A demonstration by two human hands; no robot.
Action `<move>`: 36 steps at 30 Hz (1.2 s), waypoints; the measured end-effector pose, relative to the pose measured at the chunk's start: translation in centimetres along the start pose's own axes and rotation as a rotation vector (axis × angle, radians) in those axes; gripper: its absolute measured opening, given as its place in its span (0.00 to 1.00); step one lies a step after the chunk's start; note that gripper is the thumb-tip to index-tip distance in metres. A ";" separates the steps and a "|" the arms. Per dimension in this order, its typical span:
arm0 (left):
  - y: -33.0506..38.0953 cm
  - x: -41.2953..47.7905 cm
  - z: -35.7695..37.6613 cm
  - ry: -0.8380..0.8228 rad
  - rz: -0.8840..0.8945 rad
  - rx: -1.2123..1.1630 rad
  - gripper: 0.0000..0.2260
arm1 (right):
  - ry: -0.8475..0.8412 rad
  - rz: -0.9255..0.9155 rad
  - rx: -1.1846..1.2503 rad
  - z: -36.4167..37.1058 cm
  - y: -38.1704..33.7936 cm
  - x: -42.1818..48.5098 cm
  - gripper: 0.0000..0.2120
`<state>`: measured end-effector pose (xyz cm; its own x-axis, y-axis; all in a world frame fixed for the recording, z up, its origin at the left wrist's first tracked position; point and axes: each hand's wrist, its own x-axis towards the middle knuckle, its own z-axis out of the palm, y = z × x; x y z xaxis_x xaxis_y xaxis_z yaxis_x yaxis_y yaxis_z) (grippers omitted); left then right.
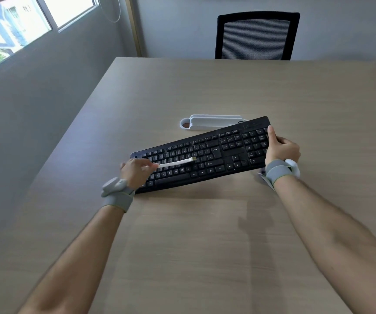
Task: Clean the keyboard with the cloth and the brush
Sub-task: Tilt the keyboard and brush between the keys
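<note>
Both forearms reach away from the camera over the bare near part of the table (205,245), each wrist wrapped in a grey band. At their ends, 2 hands share the black keyboard (205,152), which lies across the view with its long axis running from lower left to upper right; its right end looks raised off the table, judging by the shadow beneath it.

On the number-pad end, the right hand (281,147) is closed around the keyboard's edge, thumb on top by the corner keys, fingers curled underneath. Over the letter keys at the other end, the left hand (136,169) pinches the handle of a thin white brush (175,163) between its fingertips. That brush lies roughly along the keyboard's long axis, its yellowish tip pointing right and resting on or just above the middle letter rows; contact cannot be told.

Uncleaned keys seem to lie mostly rightward of the tip, so the next stroke probably runs along the rows toward the right hand. No cloth can be identified with certainty. Beyond the keyboard's far edge sits a white holder (214,122).
</note>
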<state>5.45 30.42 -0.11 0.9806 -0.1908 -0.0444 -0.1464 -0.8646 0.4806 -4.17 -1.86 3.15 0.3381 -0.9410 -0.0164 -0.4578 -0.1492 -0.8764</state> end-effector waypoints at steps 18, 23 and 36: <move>-3.4 0.1 -4.8 0.042 -0.081 0.047 0.15 | -0.010 -0.044 -0.028 -0.2 -0.2 0.0 0.25; 2.0 0.2 -1.6 0.002 0.051 0.012 0.14 | -0.008 -0.022 -0.032 -0.2 -0.1 -0.1 0.27; -7.8 -0.1 -6.6 -0.001 -0.183 0.350 0.15 | -0.010 -0.023 -0.016 0.1 0.0 0.0 0.29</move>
<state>7.39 40.20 1.93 0.9945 -0.0190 -0.1027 -0.0048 -0.9906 0.1370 -4.10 -1.85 3.14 0.3567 -0.9342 -0.0016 -0.4628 -0.1752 -0.8690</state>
